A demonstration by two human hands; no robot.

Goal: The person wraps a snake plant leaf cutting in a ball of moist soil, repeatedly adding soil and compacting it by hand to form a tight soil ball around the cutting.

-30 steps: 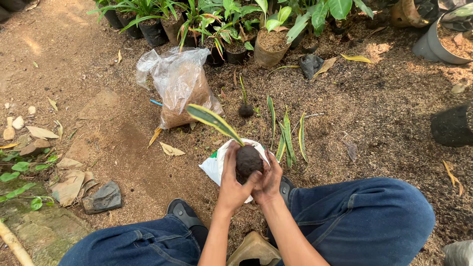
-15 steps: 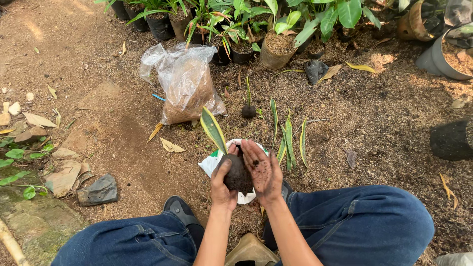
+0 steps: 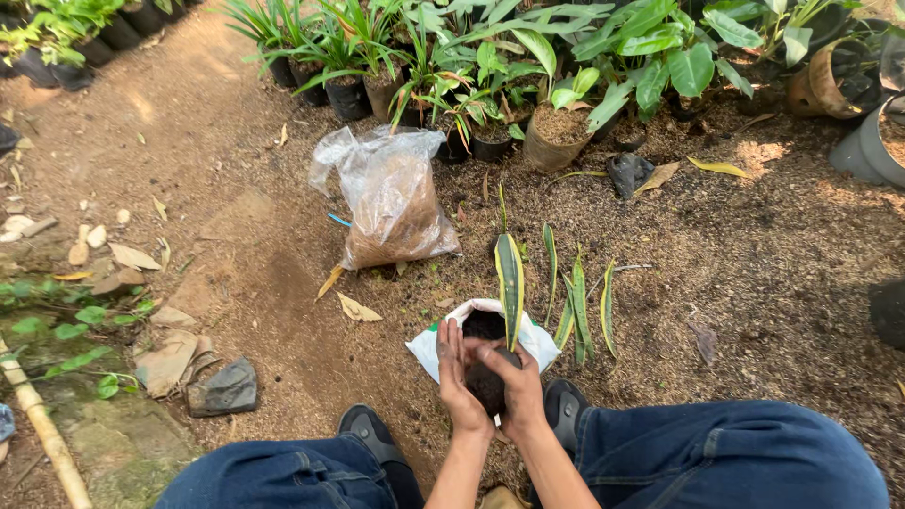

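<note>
The small black pot (image 3: pixel 486 385) is largely hidden between the left hand (image 3: pixel 456 377) and right hand (image 3: pixel 514 391). The white soil bag (image 3: pixel 443 341) is partly covered behind them. Grey pots (image 3: pixel 872 146) are cut off at the right edge.

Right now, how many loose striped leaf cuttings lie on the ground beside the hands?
4, in a row right of the hands: cuttings. More may be hidden.
</note>
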